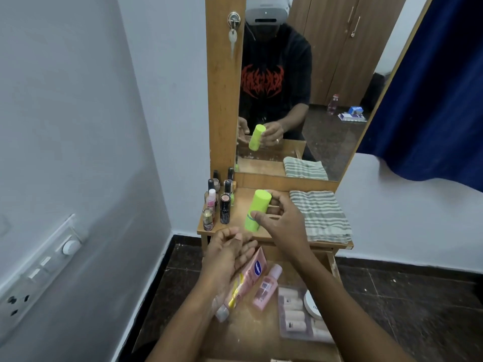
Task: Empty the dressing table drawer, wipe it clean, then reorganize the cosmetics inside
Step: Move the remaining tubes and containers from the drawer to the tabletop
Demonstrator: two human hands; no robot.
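Observation:
My right hand (281, 218) grips a lime-green cylindrical bottle (257, 209) and holds it tilted just above the wooden dressing table top (240, 205). My left hand (230, 253) hovers palm-up and empty over the front edge of the table, fingers loosely spread. Below it the drawer (251, 333) is pulled out. Inside lie a pink tube (254, 270), a pink bottle (266, 287), a small clear bottle (222, 312), a clear packet of beige tubes (296, 314) and a white round jar (312, 304).
Several nail polish bottles and lipsticks (218, 202) stand clustered at the table's left end. A folded striped cloth (321, 215) lies on the right end. The mirror (300, 82) rises behind. A white wall with a switch panel (39, 270) is close on the left.

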